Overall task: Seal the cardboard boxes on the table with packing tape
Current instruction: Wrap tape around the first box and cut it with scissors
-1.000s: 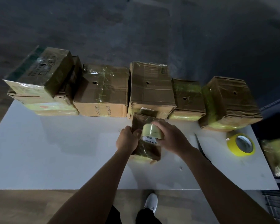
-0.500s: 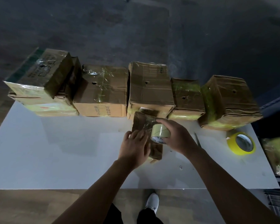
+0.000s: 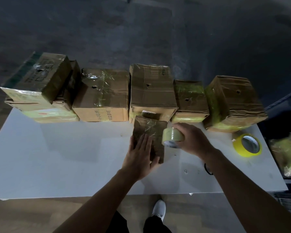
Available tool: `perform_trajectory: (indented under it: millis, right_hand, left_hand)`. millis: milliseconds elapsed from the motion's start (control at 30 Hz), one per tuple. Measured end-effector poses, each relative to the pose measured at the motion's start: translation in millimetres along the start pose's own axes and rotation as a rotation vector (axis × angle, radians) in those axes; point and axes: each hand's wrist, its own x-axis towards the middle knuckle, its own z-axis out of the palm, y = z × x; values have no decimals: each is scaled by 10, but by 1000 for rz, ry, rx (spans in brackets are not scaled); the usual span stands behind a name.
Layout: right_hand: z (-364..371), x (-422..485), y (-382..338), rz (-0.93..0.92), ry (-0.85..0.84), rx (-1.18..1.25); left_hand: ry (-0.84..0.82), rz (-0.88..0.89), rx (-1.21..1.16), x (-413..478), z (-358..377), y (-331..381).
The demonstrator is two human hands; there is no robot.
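A small brown cardboard box [image 3: 150, 130], partly wrapped in clear tape, lies in the middle of the white table [image 3: 57, 157]. My left hand [image 3: 139, 157] rests flat on its near half, fingers straight and thumb at the box's near right edge. My right hand [image 3: 190, 140] grips a roll of clear packing tape [image 3: 172, 137] held just off the box's right edge. Whether a strip runs from the roll to the box cannot be made out.
Several taped cardboard boxes [image 3: 151, 91] stand in a row along the table's far edge. A yellow tape roll [image 3: 247, 145] lies at the right. A dark tool [image 3: 207, 169] pokes out under my right forearm. A wrapped bundle [image 3: 287, 153] sits beyond the right edge.
My left hand has flattened and slid onto the top of the small box. My right hand has carried the tape roll from above the box to its right side.
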Motion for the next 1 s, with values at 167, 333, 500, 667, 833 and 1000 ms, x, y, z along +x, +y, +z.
perform_trajectory:
  millis: [167, 333, 500, 667, 833, 1000]
  right_hand:
    - [62, -55, -6, 49, -72, -79]
    - [85, -95, 36, 110, -83, -23]
    - [113, -149, 41, 179, -58, -4]
    - [140, -220, 174, 148, -94, -110]
    - [270, -255, 202, 186, -118, -127]
    - [315, -104, 29, 178, -8, -2]
  left_hand:
    - [-85, -58, 84, 173, -130, 111]
    - [-196, -157, -42, 221, -34, 291]
    - [-244, -150, -34, 225, 10, 293]
    - [-247, -145, -32, 210, 7, 280]
    - [-210, -123, -7, 180, 19, 287]
    - [-93, -208, -172, 167, -18, 191]
